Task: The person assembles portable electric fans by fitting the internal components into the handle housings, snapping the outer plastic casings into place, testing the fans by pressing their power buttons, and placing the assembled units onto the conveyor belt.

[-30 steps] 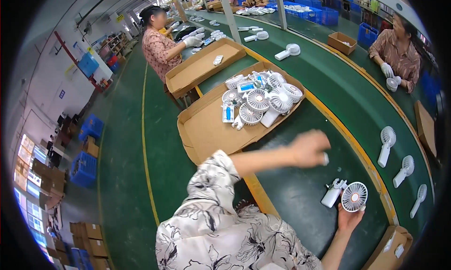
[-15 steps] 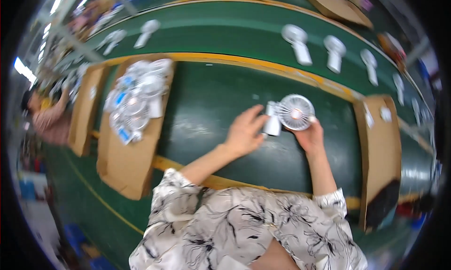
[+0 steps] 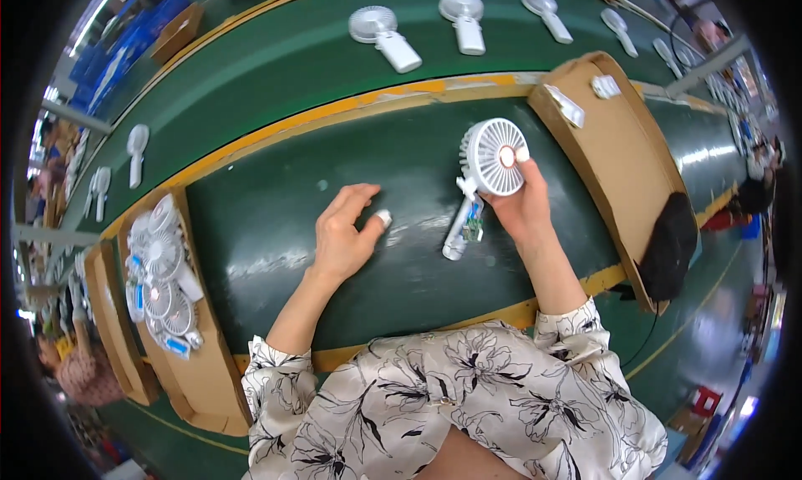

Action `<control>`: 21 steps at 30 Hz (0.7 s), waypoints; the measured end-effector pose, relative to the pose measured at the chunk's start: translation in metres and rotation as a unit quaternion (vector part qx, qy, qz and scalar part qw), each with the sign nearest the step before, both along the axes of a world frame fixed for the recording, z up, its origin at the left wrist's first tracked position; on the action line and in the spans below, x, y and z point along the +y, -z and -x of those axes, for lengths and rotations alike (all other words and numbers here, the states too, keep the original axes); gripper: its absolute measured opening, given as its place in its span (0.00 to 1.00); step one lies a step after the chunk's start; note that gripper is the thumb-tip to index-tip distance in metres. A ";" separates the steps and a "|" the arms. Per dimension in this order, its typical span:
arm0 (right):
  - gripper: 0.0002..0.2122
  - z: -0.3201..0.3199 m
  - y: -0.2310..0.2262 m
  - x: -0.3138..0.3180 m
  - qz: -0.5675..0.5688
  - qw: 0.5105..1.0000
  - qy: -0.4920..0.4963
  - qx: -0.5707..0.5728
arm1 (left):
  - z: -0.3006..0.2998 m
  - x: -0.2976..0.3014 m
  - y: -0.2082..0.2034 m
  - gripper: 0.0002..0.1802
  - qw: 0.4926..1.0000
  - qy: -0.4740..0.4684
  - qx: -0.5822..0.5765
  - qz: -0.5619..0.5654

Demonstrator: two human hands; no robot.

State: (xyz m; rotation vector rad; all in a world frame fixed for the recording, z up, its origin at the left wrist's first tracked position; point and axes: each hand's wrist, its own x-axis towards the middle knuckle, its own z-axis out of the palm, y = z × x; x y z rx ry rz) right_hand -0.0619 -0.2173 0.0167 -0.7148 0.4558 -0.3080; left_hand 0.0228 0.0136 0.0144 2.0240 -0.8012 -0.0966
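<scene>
My right hand (image 3: 525, 198) grips a white handheld fan (image 3: 499, 156) by its round head, thumb on the centre of the grille. The fan is tilted, with its handle (image 3: 459, 229) hanging down to the left. That handle is uncovered on one side, showing a blue part and a small green circuit board (image 3: 474, 228). Some way to the left, my left hand (image 3: 344, 233) hovers over the dark green work surface (image 3: 401, 288) with nothing in it. Its fingers are bent but apart, and something white covers the thumb tip.
A cardboard tray (image 3: 219, 396) at left holds several fans with blue parts showing. At right, another cardboard tray (image 3: 614, 146) contains white plastic pieces and a black item (image 3: 668, 246). Beyond a yellow edge, several white fans (image 3: 463, 20) lie on a green belt. A person (image 3: 82, 371) sits far left.
My left hand has drawn away from the fan to the left. The fan has been turned in my right hand, so its open handle with the circuit board now shows. The view has swung right.
</scene>
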 end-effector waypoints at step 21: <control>0.18 0.003 -0.031 -0.012 -0.032 0.994 -0.004 -0.108 | 0.015 -0.042 0.006 0.24 0.858 0.180 0.442 0.191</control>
